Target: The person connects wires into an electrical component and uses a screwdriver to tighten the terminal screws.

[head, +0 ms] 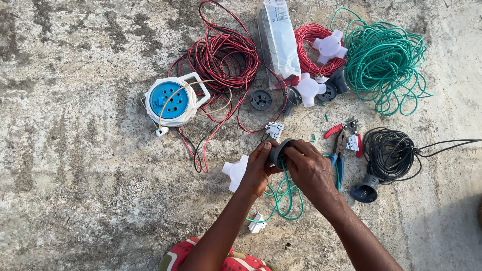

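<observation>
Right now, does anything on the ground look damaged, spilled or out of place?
Nothing looks damaged or spilled. Small green wire offcuts lie scattered on the concrete near the red-handled pliers. Both hands, left hand and right hand, hold a grey round fitting with green wire trailing.

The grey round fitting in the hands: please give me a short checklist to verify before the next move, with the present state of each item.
1. Both hands on the grey round fitting: ok, left hand and right hand grip it.
2. Green wire reaches the fitting: ok, it runs up between the hands.
3. Wire ends seated inside: cannot tell, fingers hide them.
4. Pliers close by: ok, on the ground beside the right hand.
5. White junction box out of the way: not ok, it lies against the left hand.
</observation>
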